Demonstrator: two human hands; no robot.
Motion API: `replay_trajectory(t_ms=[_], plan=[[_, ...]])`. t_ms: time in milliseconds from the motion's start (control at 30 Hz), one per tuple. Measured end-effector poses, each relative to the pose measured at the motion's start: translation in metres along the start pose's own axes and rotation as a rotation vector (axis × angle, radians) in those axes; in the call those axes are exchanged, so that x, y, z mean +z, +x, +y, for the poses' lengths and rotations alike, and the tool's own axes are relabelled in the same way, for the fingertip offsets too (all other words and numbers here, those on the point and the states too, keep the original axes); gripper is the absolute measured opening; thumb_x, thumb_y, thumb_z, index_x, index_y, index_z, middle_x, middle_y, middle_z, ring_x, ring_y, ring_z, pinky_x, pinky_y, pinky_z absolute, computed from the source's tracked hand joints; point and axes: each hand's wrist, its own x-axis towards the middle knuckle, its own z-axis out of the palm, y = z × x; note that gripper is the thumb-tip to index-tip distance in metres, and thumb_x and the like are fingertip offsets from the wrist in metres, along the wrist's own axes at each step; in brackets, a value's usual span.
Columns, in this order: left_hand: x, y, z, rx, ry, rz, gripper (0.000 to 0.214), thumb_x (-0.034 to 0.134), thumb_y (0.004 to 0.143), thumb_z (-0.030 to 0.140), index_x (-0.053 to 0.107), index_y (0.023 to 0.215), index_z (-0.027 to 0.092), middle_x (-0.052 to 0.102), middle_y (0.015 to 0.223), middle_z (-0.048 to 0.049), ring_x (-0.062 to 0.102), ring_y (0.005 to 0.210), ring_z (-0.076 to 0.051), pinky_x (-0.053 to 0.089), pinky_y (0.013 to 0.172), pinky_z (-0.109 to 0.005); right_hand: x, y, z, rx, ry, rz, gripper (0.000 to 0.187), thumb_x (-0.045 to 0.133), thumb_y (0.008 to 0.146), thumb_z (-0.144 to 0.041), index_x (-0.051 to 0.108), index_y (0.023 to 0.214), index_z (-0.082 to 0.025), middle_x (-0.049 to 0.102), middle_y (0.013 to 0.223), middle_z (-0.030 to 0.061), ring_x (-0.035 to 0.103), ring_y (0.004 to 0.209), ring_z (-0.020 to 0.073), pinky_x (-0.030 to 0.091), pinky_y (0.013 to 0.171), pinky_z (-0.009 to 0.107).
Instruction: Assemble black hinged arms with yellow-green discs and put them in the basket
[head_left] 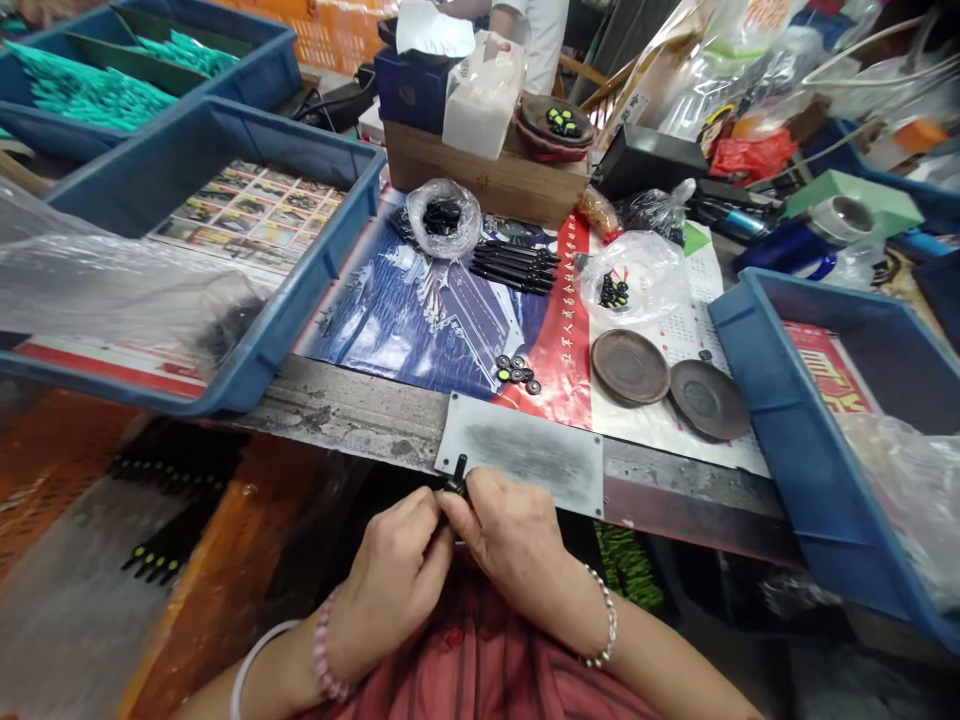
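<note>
Pinching a black part (457, 477), both hands' grip (397, 555) (517, 525) tight; teal pieces (94, 90) in blue tray (274, 68)

Black piece (457, 479) of perhaps smooth plastic, scuffed matt plate (521, 453), glossy paper poster (442, 350), matt brown dishes (630, 366).

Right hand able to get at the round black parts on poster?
Likely yes: nothing stands between right hand and round black parts, just the flat metal plate, but the hand grips a black piece.
</note>
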Motion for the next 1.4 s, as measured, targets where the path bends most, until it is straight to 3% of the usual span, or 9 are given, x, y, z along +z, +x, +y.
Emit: replay_trajectory(t_ms=[167, 333, 500, 733, 900, 967, 1133, 1300, 1400], plan=[[-0.006, 0.005, 0.003, -0.084, -0.297, -0.050, 0.020, 0.050, 0.096, 0.023, 0.065, 0.083, 0.017, 0.062, 0.079, -0.0037, 0.059, 0.073, -0.016, 0.045, 0.069, -0.025, -0.008, -0.001, 0.011, -0.016, 0.223, -0.107, 0.063, 0.024, 0.104, -0.060, 0.056, 0.073, -0.016, 0.058, 0.062, 0.0039, 0.049, 0.053, 0.0137, 0.024, 0.053, 0.027], [-0.010, 0.011, 0.003, -0.367, -0.662, 0.036, 0.029, 0.063, 0.091, 0.034, 0.069, 0.113, 0.016, 0.071, 0.096, -0.0058, 0.064, 0.088, -0.019, 0.050, 0.081, -0.028, -0.002, -0.013, 0.009, 0.047, 0.579, -0.331, 0.050, 0.042, 0.102, -0.056, 0.053, 0.074, -0.016, 0.058, 0.069, 0.0013, 0.051, 0.060, 0.0116, 0.031, 0.057, 0.023], [-0.016, 0.011, 0.000, -0.397, -0.686, 0.006, 0.033, 0.068, 0.086, 0.035, 0.072, 0.113, 0.014, 0.068, 0.082, -0.0039, 0.059, 0.076, -0.016, 0.048, 0.070, -0.024, 0.011, -0.021, 0.001, 0.066, 0.777, -0.365, 0.038, 0.043, 0.102, -0.039, 0.047, 0.073, -0.016, 0.049, 0.067, -0.0014, 0.044, 0.059, 0.0094, 0.030, 0.058, 0.023], [-0.021, 0.005, 0.001, -0.472, -0.764, -0.017, 0.034, 0.073, 0.083, 0.036, 0.073, 0.108, 0.013, 0.058, 0.071, -0.0005, 0.048, 0.066, -0.012, 0.042, 0.061, -0.021, 0.000, -0.015, 0.007, 0.095, 0.968, -0.478, 0.046, 0.046, 0.100, -0.048, 0.041, 0.067, -0.016, 0.035, 0.061, -0.0052, 0.030, 0.055, 0.0065, 0.022, 0.052, 0.023], [-0.039, -0.007, -0.004, -0.458, -0.758, -0.219, 0.027, 0.073, 0.084, 0.036, 0.075, 0.094, 0.012, 0.059, 0.069, -0.0026, 0.048, 0.063, -0.012, 0.038, 0.057, -0.021, -0.026, -0.012, 0.025, 0.063, 1.030, -0.667, 0.046, 0.053, 0.099, -0.048, 0.045, 0.067, -0.015, 0.036, 0.059, -0.0058, 0.030, 0.055, 0.0060, 0.022, 0.049, 0.021], [-0.046, -0.006, -0.008, -0.479, -0.836, -0.351, 0.030, 0.073, 0.084, 0.037, 0.075, 0.102, 0.013, 0.053, 0.060, 0.0007, 0.042, 0.053, -0.009, 0.032, 0.049, -0.019, -0.032, -0.010, 0.029, 0.078, 1.096, -0.725, 0.047, 0.054, 0.098, -0.049, 0.045, 0.066, -0.016, 0.033, 0.059, -0.0059, 0.029, 0.054, 0.0060, 0.021, 0.048, 0.021], [-0.043, 0.005, -0.020, -0.418, -1.303, -0.494, 0.071, 0.088, 0.069, 0.037, 0.060, 0.134, 0.028, 0.061, 0.081, -0.0006, 0.047, 0.059, -0.007, 0.036, 0.051, -0.016, -0.027, -0.007, 0.024, 0.183, 1.278, -0.683, 0.051, 0.056, 0.095, -0.055, 0.043, 0.065, -0.015, 0.034, 0.060, -0.0052, 0.026, 0.054, 0.0059, 0.019, 0.048, 0.022], [-0.033, 0.005, -0.023, -0.370, -1.466, -0.481, 0.071, 0.097, 0.055, 0.028, 0.070, 0.121, 0.027, 0.067, 0.099, -0.0053, 0.058, 0.073, -0.011, 0.047, 0.067, -0.020, -0.011, -0.009, 0.012, 0.154, 1.437, -0.629, 0.045, 0.058, 0.095, -0.050, 0.056, 0.071, -0.013, 0.045, 0.060, -0.0030, 0.036, 0.052, 0.0065, 0.026, 0.048, 0.020], [-0.033, 0.003, -0.019, -0.373, -1.518, -0.425, 0.061, 0.096, 0.057, 0.019, 0.073, 0.112, 0.025, 0.070, 0.104, -0.0055, 0.062, 0.074, -0.009, 0.049, 0.068, -0.017, -0.004, -0.013, 0.006, 0.162, 1.486, -0.597, 0.046, 0.061, 0.093, -0.052, 0.057, 0.070, -0.012, 0.043, 0.054, -0.0042, 0.034, 0.047, 0.0053, 0.025, 0.045, 0.019]])
